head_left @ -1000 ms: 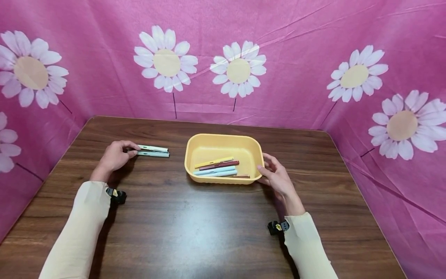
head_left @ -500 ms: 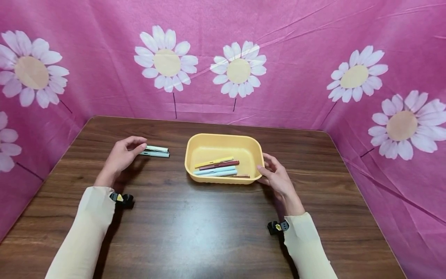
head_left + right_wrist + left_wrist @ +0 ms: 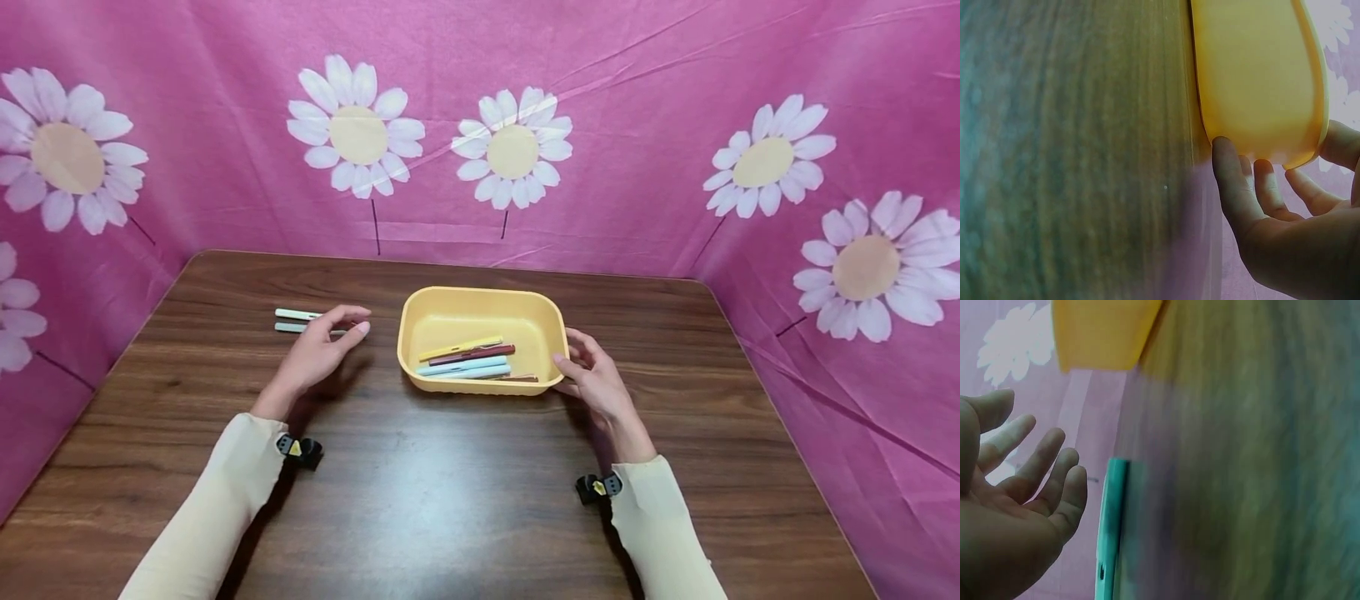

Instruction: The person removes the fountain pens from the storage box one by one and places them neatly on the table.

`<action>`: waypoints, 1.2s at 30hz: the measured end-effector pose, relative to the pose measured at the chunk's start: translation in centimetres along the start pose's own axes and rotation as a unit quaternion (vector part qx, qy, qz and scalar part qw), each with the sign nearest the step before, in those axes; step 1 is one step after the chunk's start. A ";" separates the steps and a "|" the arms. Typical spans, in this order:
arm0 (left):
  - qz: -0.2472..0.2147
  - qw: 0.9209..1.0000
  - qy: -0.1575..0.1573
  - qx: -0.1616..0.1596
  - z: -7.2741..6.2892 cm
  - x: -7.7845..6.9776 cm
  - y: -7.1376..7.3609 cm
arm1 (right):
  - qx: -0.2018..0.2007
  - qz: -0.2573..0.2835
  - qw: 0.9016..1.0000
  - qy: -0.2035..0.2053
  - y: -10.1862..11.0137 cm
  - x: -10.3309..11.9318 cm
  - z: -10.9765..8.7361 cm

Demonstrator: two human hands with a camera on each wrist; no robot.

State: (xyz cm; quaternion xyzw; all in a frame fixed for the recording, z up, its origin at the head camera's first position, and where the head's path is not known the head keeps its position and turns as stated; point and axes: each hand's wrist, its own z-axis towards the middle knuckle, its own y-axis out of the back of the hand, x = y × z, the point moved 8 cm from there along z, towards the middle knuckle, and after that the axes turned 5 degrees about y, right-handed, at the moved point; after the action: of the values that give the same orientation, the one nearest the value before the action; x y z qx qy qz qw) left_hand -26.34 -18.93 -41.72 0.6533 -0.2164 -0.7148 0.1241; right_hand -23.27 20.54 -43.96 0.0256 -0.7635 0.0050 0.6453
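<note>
Flowered pink cloth (image 3: 630,125) encloses a brown table (image 3: 450,500), left hand (image 3: 311,358) relaxed, empty, right hand (image 3: 602,390) gripping a tray (image 3: 487,325).

Pale-sleeved, a person stretches both arms forward before me, the left arm (image 3: 206,517) climbing from the frame's lower left, the right arm (image 3: 666,525) from the lower right. Left of centre, the left hand (image 3: 315,357) is poised with its thumb (image 3: 353,335) and index finger parted, tips pointing right. The left wrist view shows its fingers (image 3: 1042,461) gently bent and spread, palm visible at left. Right of centre, the right hand (image 3: 600,387) grips, thumb opposing fingers; the right wrist view catches it at lower right, fingers bent and apart.
</note>
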 end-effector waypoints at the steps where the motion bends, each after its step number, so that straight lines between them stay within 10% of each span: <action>1: 0.000 1.000 -0.003 0.002 0.0 -0.2 -0.3 | 0.000 0.000 1.000 0.000 0.0 0.0 0.0; 36: -0.011 0.995 -0.092 0.039 0.0 -7.0 -6.0 | 0.000 -0.002 1.000 -0.001 0.0 0.0 0.2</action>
State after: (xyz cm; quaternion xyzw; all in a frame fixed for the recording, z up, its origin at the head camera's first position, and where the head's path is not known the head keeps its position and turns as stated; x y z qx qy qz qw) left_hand -24.86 -10.50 -38.39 0.5914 -0.2472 -0.7644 0.0702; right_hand -23.43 20.54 -44.02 0.0271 -0.7640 0.0039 0.6447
